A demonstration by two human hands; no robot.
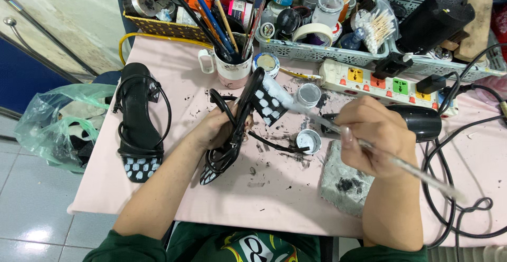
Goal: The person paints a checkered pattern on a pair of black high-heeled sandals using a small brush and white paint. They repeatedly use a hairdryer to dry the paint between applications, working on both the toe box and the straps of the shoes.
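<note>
While left hand [219,127] grips black sandal [240,119] | right hand [369,135] pinches paintbrush [317,118], tip touching its checkered strap.

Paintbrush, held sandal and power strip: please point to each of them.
paintbrush [317,118], head view, on its pale handle.
held sandal [238,118], head view, on the black sole edge.
power strip [369,80], head view, on the white casing.

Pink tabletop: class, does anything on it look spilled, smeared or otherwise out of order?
Yes. Dark smears and flecks dirty the pink tabletop around the black sandal in the left hand. The grey block carries a black blotch. The right hand holds a paintbrush, and black cables lie tangled at the right.
</note>
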